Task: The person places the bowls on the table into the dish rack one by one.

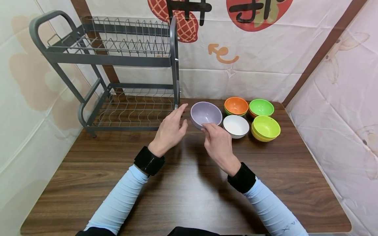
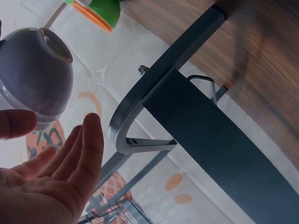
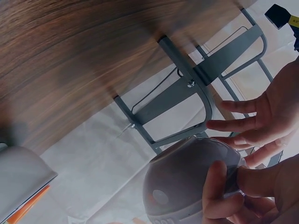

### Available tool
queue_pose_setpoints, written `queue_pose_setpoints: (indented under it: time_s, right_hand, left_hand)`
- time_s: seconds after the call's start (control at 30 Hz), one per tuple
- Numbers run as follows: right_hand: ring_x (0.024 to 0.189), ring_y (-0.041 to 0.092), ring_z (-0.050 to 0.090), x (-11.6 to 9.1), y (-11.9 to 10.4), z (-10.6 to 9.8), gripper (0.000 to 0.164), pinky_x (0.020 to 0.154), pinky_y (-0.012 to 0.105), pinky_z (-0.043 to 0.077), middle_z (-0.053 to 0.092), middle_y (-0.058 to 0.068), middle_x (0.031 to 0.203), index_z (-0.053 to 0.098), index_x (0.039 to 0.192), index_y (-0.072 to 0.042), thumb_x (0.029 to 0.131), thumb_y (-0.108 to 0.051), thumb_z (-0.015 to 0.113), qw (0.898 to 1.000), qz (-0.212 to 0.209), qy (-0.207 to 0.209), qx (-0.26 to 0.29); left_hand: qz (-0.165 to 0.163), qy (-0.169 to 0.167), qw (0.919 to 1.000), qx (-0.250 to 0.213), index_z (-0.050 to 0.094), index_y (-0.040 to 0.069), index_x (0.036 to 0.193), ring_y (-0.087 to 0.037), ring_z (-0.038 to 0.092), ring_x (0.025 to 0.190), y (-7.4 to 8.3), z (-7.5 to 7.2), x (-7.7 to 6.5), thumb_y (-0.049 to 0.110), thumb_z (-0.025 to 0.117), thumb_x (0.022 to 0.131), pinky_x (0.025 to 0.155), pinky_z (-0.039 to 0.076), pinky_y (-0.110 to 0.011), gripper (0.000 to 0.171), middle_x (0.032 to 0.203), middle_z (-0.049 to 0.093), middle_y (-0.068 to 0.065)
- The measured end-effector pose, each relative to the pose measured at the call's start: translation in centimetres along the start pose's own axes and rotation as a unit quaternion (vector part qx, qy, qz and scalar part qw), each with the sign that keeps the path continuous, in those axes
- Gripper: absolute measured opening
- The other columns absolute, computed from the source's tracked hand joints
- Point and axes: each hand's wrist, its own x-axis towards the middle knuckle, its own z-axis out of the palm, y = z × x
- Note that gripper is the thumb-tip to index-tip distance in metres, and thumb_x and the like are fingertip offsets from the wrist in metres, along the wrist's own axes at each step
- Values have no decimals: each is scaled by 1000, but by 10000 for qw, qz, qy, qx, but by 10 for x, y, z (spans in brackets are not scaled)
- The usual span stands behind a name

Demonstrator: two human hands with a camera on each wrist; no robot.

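A light purple bowl point(image 1: 206, 111) is raised off the wooden table point(image 1: 189, 196), its opening facing up. My right hand point(image 1: 220, 144) pinches the near rim between thumb and fingers; in the right wrist view those fingers point(image 3: 217, 186) lie against the bowl's side. To the left of the bowl, my left hand point(image 1: 169, 132) reaches up with fingers extended, holding nothing. The left wrist view shows its fingers point(image 2: 88, 149) spread below the purple bowl point(image 2: 37, 74), apart from it. A white bowl point(image 1: 236, 125) stands just right of my right hand.
A dark grey two-tier dish rack point(image 1: 112, 59) with wire shelves stands at the back left, close beside my left hand. At the back right are stacked bowls, topped by an orange bowl point(image 1: 236, 105), a green bowl point(image 1: 261, 107) and a yellow-green bowl point(image 1: 267, 126). A printed cloth hangs behind.
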Motion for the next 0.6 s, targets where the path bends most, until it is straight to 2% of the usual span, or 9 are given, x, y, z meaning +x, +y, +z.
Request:
queue_pose_setpoints:
  time_s: [0.17,0.37,0.53,0.6]
  right_hand:
    - [85,27,73,2,-4,3,11,68,43,58,76,9,102,76,111,-4,101,-5,70,9999,-112,35,22]
    - [86,26,73,4,-8,8,10,67,43,58,75,7,101,75,110,-5,101,-6,70,9997,-225,77,30]
    - [84,27,73,6,-11,11,9,66,42,58,75,7,100,75,109,-4,101,-7,70,9993,-328,138,114]
    - [84,27,73,7,-13,11,10,66,42,58,75,8,100,74,109,-3,101,-6,70,9991,-366,139,170]
  left_hand:
    - [64,-14,9998,-181,40,7,161,-35,60,128,-3,0,-3,3,63,96,100,53,-49,70,151,54,-22]
    - [132,-58,9993,-331,31,6,164,-37,64,117,-9,2,-7,9,78,88,91,56,-46,90,157,48,-20]
    - [307,6,9987,-416,30,6,165,-34,54,138,-11,3,-8,20,94,81,105,51,-48,106,157,47,-21]
    - [412,57,9981,-455,29,7,165,-33,52,140,-11,3,-8,22,96,79,108,50,-47,111,157,47,-21]
